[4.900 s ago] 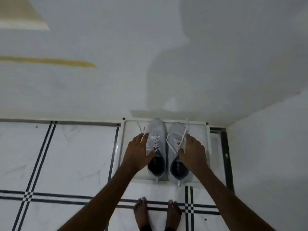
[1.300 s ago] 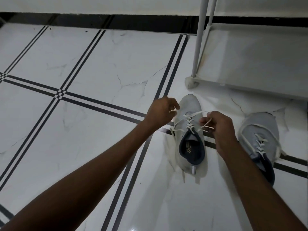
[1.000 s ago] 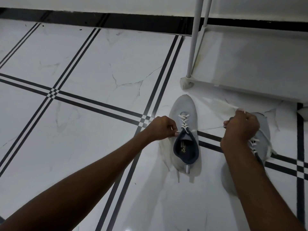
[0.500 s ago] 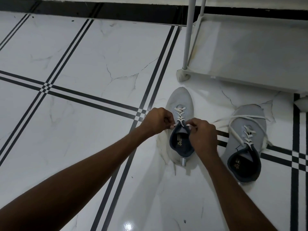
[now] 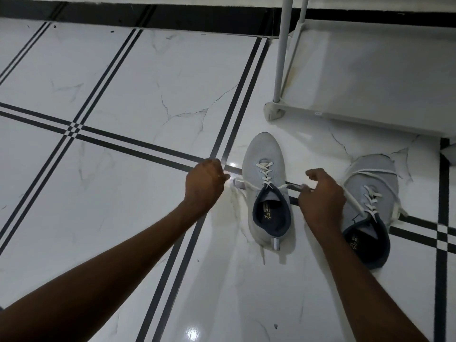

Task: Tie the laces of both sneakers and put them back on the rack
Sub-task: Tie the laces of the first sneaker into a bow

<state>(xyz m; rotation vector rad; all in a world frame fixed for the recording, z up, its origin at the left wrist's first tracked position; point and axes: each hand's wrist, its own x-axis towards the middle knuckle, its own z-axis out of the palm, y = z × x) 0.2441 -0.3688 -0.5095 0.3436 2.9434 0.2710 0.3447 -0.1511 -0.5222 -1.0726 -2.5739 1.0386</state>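
Underfoot, a glossy white marble-look floor (image 5: pixel 138 77) with paired black stripes is filling the view, ending at a black skirting band (image 5: pixel 148 13) along the top. At upper right the white rack (image 5: pixel 370 77) is standing on the tiles, its near corner foot just beyond the toe of the left sneaker (image 5: pixel 265 169). The right sneaker (image 5: pixel 370 193) is lying beside it, laces loose over its upper. The left hand (image 5: pixel 204 183) is pinching 1 end of the lace (image 5: pixel 249 186), fingers curled closed on it, and the right hand (image 5: pixel 320 193) is gripping the other end the same way. Compared with half a second ago, when both hands were meeting over the tongue, they are now pulling apart to either side, drawing the lace taut across the shoe. Open tile is stretching away to the left and toward the camera.
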